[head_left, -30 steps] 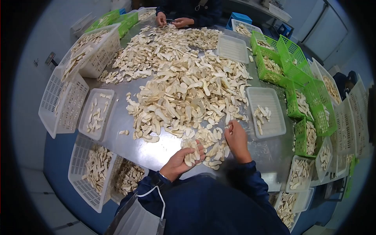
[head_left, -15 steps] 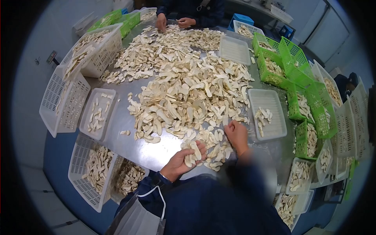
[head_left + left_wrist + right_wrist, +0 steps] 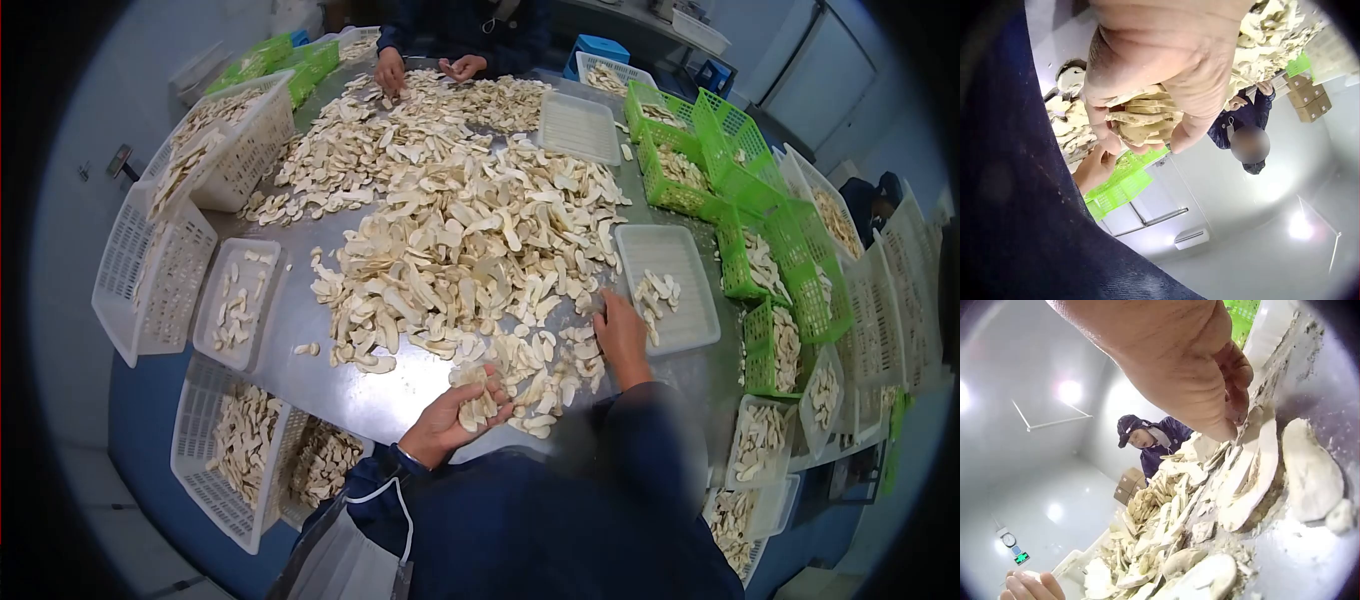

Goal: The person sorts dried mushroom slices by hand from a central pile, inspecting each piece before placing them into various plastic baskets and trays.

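Note:
My left hand (image 3: pixel 452 415) is palm up near the table's front edge. Its fingers and thumb hold a small stack of pale dried mushroom slices (image 3: pixel 1147 115), seen edge-on in the left wrist view. To its right, my right hand (image 3: pixel 622 340) reaches down to the near right side of the big heap (image 3: pixel 470 230). The right wrist view shows its fingers (image 3: pixel 1235 394) bent, fingertips right at the end of a long slice (image 3: pixel 1260 475) on the metal; whether they pinch it I cannot tell. Loose slices (image 3: pixel 540 375) lie between both hands.
A white tray (image 3: pixel 690 300) with a few slices stands right of my right hand. Another tray (image 3: pixel 210 345) lies left. Green baskets (image 3: pixel 745 245) line the right edge, white crates (image 3: pixel 185 280) the left. Another person's hands (image 3: pixel 392 72) work across the table.
My right hand has moved away from my body and rightward, closer to the tray. The left hand keeps its stack. Opposite, the other person's hands have moved apart, one reaching down to the slices.

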A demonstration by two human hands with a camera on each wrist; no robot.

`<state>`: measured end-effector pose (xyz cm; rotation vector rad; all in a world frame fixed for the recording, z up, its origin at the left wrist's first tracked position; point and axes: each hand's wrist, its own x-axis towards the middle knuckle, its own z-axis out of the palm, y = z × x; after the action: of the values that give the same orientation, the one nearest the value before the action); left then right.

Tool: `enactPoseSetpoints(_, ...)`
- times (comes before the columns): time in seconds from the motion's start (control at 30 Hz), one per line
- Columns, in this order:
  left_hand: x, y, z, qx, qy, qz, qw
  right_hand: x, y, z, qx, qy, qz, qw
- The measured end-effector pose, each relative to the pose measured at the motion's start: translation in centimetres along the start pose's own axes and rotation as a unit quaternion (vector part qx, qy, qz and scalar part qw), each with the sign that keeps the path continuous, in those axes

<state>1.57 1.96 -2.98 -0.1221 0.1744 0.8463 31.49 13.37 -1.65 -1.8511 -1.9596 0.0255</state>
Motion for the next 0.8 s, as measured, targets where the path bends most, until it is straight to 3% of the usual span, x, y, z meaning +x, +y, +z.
enactPoseSetpoints(0.1, -0.4, 0.2, 0.1, -0.006, -0.007, 0.012, 1.000, -0.4, 0.1, 0.0, 0.032, 0.000, -0.019, 0.999)
enactPoseSetpoints(0.13, -0.4, 0.2, 0.1, -0.009, -0.005, 0.013, 1.000, -0.7, -0.1, 0.0, 0.126, -0.030, 0.032, 0.991)
enactPoseSetpoints(0.2, -0.4, 0.3, 0.2, -0.005, 0.020, 0.012, 1.000, -1.3, -0.6, -0.2, 0.307, -0.083, 0.133, 0.939)
enactPoseSetpoints(0.3, -0.1, 0.3, 0.0, -0.013, 0.034, 0.008, 0.999, -1.9, -1.3, -0.7, 0.496, -0.191, 0.196, 0.824)
enactPoseSetpoints(0.5, 0.1, 0.1, 0.0, -0.035, 0.031, -0.002, 0.999, -2.6, -4.1, -2.9, 0.548, -0.239, 0.204, 0.775)
enactPoseSetpoints(0.7, -0.2, 0.3, -0.7, -0.023, 0.045, 0.016, 0.999, -2.8, -4.4, -2.0, 0.557, -0.279, 0.196, 0.757)
enactPoseSetpoints(0.8, -0.3, 0.4, -0.6, -0.027, 0.048, 0.022, 0.998, -2.7, -4.1, -2.0, 0.518, -0.263, 0.193, 0.790)
